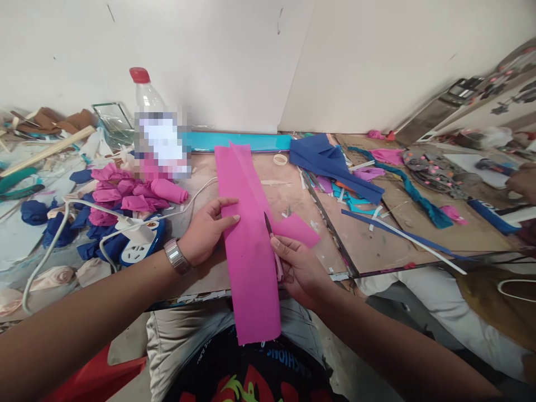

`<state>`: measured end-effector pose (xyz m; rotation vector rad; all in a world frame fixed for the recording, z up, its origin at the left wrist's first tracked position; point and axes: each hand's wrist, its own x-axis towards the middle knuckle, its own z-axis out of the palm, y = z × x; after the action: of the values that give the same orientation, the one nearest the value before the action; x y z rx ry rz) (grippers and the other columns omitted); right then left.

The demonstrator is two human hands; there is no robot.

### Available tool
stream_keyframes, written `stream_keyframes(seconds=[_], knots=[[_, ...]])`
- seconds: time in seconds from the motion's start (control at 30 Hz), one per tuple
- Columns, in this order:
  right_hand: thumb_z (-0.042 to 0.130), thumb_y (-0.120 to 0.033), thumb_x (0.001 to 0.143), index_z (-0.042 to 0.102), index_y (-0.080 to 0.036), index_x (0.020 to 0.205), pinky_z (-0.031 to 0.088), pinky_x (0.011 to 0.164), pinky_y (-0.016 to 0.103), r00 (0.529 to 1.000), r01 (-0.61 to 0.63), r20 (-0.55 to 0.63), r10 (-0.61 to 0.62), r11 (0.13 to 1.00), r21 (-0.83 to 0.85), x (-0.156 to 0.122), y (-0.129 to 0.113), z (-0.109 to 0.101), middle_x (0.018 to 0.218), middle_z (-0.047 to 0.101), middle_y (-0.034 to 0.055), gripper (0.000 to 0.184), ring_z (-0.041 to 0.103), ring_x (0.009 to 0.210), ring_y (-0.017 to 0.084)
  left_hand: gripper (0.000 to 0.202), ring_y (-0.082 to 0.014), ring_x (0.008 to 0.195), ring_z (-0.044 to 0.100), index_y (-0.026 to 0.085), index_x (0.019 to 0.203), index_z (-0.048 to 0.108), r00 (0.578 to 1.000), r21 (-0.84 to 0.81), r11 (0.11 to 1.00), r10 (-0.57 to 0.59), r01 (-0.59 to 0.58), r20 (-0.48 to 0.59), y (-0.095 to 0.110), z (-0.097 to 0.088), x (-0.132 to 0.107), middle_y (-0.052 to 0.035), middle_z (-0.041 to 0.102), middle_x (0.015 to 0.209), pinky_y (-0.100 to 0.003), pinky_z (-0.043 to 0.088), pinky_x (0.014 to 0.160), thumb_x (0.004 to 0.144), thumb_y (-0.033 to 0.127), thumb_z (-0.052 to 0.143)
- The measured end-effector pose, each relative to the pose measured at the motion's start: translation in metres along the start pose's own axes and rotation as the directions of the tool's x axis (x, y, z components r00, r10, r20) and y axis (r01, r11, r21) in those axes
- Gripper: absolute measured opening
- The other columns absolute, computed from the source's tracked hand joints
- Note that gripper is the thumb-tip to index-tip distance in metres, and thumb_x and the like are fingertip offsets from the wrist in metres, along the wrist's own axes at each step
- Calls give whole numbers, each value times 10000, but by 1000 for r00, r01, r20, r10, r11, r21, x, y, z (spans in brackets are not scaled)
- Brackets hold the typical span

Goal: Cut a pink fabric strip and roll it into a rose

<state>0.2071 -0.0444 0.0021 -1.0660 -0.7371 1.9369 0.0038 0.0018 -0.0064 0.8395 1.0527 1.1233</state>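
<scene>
Cutting step in hand: left hand (205, 231) lies open, pinning the pink cloth (249, 245) flat on the table (293, 195); right hand (299, 271) grips a small knife (273, 245), blade at the strip's right edge (cut piece beside). Next, likely a steady pull along the cloth.

Single head camera, looking forward and down, close over worktable (368, 234).
</scene>
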Motion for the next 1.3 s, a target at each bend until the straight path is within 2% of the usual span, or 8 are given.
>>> stream_keyframes(seconds=[0.13, 0.37, 0.53, 0.73, 0.97, 1.1, 1.3], knots=[[934, -481, 730, 715, -161, 819, 364, 424, 211, 999, 12, -43, -10, 1000, 28, -1, 1, -1, 585, 629, -37, 399, 469, 449, 72, 565, -153, 800, 652, 212, 1212, 659, 1000, 7, 1000, -21, 21, 7, 3, 3, -4, -36, 714, 1069, -293, 542, 720, 684, 268, 853], [942, -473, 719, 719, -160, 809, 371, 435, 196, 999, 1, -35, 0, 1000, 30, -5, 2, 1, 615, 642, -33, 395, 487, 469, 67, 547, -155, 797, 655, 202, 1199, 652, 1000, 16, 999, 28, -28, -4, 3, 1, -4, -31, 710, 1031, -282, 545, 701, 689, 262, 842], [946, -500, 705, 725, -160, 799, 322, 406, 185, 998, -34, -60, 35, 999, 11, -6, 6, -1, 560, 601, -50, 417, 403, 417, 43, 557, -160, 795, 662, 204, 1211, 645, 1000, 22, 1000, 16, -16, -4, 3, -2, -3, -31, 715, 1018, -289, 543, 704, 695, 262, 846], [966, -453, 688, 746, -167, 846, 425, 450, 196, 999, -38, 1, 38, 997, 66, -7, 4, 5, 635, 677, -20, 393, 525, 481, 76, 570, -163, 800, 660, 196, 1226, 649, 1000, 30, 999, 11, -11, -8, 3, -1, -4, -40, 710, 1029, -294, 536, 707, 697, 276, 847], [967, -432, 693, 750, -168, 835, 427, 445, 194, 1000, -23, 9, 23, 996, 91, -7, 4, 6, 609, 664, -34, 371, 504, 465, 69, 595, -172, 843, 656, 188, 1239, 650, 999, 39, 999, 26, -26, -19, 4, 0, -4, -52, 705, 1087, -303, 543, 729, 683, 270, 846], [953, -472, 706, 721, -156, 755, 423, 435, 183, 1000, 6, 8, -7, 997, 82, -7, 5, 6, 571, 639, -37, 394, 510, 456, 66, 624, -170, 862, 648, 193, 1276, 656, 1000, 31, 999, 22, -22, 2, 5, 1, -6, -49, 704, 1119, -293, 546, 731, 679, 239, 833], [958, -522, 674, 686, -159, 734, 392, 406, 185, 999, 1, -52, 0, 1000, 31, -4, 6, 3, 547, 615, -46, 458, 486, 423, 63, 630, -158, 827, 648, 190, 1301, 675, 1000, 36, 999, 5, -6, 26, 6, 3, -10, -54, 719, 1091, -272, 538, 711, 687, 214, 818]])
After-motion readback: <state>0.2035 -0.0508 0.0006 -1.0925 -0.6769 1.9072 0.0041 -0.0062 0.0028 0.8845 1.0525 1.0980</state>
